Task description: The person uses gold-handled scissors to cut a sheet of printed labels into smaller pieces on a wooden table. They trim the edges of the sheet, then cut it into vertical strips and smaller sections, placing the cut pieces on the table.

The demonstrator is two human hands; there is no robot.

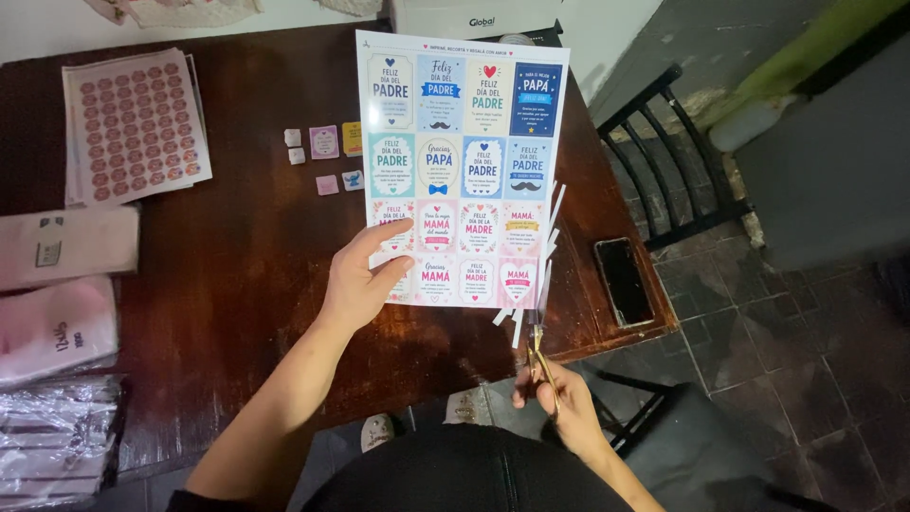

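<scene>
Packets point(57, 441) in clear wrapping lie at the far left edge of the table point(237, 275), with two pink cloth bags point(62, 284) above them; whether anything is in the bags I cannot tell. Above those sits a stack of sheets point(133, 123) printed with small round stickers. Further right, a few small cut squares point(327, 156) lie loose on the dark wood.

The left hand point(365, 284) grips the lower left corner of a printed sheet point(460, 171) of rectangular cards, blue ones above and pink ones below, thumb on top and fingers beneath. The sheet is held up over the table, tilted away from the person.

The right hand point(559, 403) is closed around the handles of a pair of scissors point(540, 337), whose blades enter the bottom edge of the sheet at its right margin. Thin white strips point(552, 237) hang beside that edge.

To cut well here, I judge that the left hand should keep the paper taut and flat, feeding it toward the blades, while the scissors run along the border of the last column in long, steady closes, not short snips, so the edge comes out straight.

A black phone point(624, 280) lies at the right corner of the table, and a black chair point(664, 161) stands beyond it
</scene>
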